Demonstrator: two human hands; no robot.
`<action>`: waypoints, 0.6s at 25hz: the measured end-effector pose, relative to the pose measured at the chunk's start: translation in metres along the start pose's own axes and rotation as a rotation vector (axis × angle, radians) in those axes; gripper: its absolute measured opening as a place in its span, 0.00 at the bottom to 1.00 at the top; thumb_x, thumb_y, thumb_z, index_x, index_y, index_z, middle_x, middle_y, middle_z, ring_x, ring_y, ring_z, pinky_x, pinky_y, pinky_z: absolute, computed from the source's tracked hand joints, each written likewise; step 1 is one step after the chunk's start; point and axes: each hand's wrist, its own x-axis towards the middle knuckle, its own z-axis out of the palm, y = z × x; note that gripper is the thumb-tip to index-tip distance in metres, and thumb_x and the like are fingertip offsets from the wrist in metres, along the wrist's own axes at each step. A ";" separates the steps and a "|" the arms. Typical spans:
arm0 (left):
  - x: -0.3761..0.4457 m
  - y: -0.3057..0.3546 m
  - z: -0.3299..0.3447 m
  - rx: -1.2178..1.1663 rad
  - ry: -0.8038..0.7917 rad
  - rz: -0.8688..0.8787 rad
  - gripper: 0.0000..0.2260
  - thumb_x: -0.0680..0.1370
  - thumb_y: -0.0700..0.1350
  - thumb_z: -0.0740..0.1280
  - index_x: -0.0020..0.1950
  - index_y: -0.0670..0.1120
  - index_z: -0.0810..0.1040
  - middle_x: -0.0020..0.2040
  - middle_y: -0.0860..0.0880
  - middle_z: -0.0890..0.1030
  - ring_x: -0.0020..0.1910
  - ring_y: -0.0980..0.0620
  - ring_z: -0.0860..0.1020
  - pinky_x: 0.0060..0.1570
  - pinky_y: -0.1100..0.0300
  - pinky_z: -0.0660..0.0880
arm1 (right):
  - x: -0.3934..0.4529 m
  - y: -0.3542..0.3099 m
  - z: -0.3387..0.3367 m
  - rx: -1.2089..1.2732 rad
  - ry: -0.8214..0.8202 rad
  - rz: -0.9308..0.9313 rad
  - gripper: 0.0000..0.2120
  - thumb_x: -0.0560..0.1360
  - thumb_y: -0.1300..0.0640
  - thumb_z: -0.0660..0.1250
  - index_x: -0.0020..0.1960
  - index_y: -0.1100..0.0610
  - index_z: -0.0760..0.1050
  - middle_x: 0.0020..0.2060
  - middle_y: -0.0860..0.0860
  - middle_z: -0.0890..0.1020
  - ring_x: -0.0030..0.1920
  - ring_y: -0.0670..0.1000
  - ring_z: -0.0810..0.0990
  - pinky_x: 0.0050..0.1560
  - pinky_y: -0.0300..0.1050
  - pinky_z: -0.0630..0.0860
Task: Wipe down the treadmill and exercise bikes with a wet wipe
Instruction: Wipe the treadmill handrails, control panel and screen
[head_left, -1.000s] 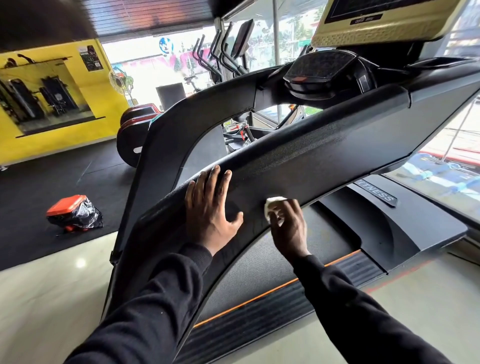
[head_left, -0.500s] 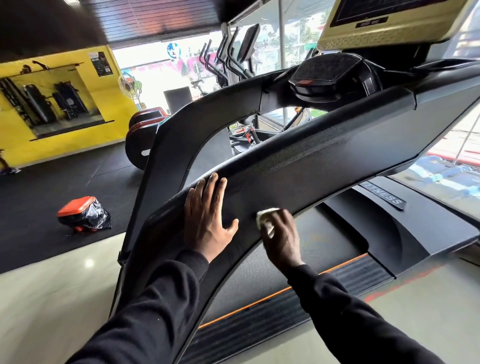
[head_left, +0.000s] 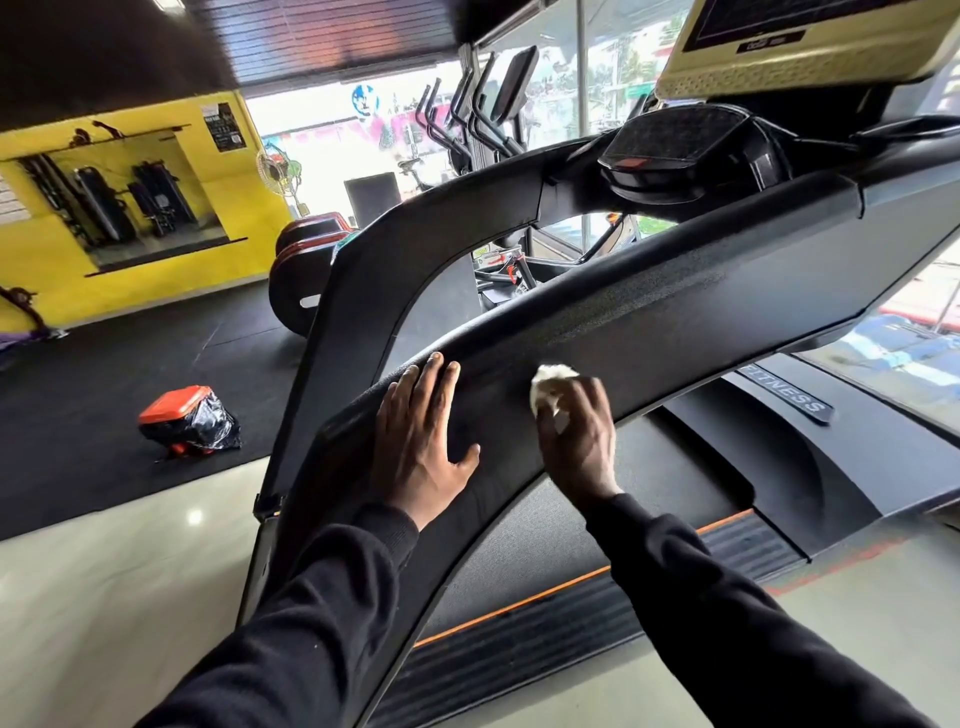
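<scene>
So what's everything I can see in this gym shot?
treadmill side rail: one, black, across the middle, under both hands
treadmill console: one, black, upper right
screen: one, beige casing, top right
treadmill belt: one, black with an orange edge strip, below the rail
wet wipe: one, white, bunched on the rail
bag: one, orange top with black plastic, on the dark floor mat at left
yellow wall: one, far left
fan: one, by the window
other machines: several, black, by the window
left hand: flat on the rail
right hand: holds the wipe against the rail
</scene>
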 end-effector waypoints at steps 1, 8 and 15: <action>-0.001 -0.002 -0.001 -0.001 -0.008 -0.003 0.45 0.67 0.54 0.75 0.79 0.45 0.60 0.79 0.46 0.61 0.76 0.42 0.62 0.72 0.43 0.63 | 0.003 -0.006 0.002 0.006 0.058 0.049 0.07 0.72 0.67 0.69 0.49 0.60 0.79 0.48 0.55 0.78 0.47 0.56 0.76 0.49 0.48 0.74; -0.008 -0.017 -0.007 -0.043 -0.027 0.031 0.45 0.67 0.53 0.76 0.79 0.46 0.59 0.78 0.45 0.61 0.75 0.43 0.63 0.72 0.44 0.63 | -0.008 -0.023 0.014 0.015 0.030 -0.017 0.12 0.74 0.66 0.63 0.56 0.62 0.78 0.53 0.58 0.77 0.53 0.55 0.73 0.56 0.45 0.71; 0.000 -0.053 -0.006 -0.094 -0.056 0.138 0.44 0.68 0.53 0.75 0.79 0.49 0.58 0.78 0.44 0.62 0.72 0.40 0.66 0.72 0.44 0.63 | -0.024 -0.043 0.034 -0.021 0.063 -0.112 0.11 0.75 0.65 0.66 0.57 0.60 0.78 0.56 0.52 0.77 0.54 0.58 0.77 0.57 0.50 0.74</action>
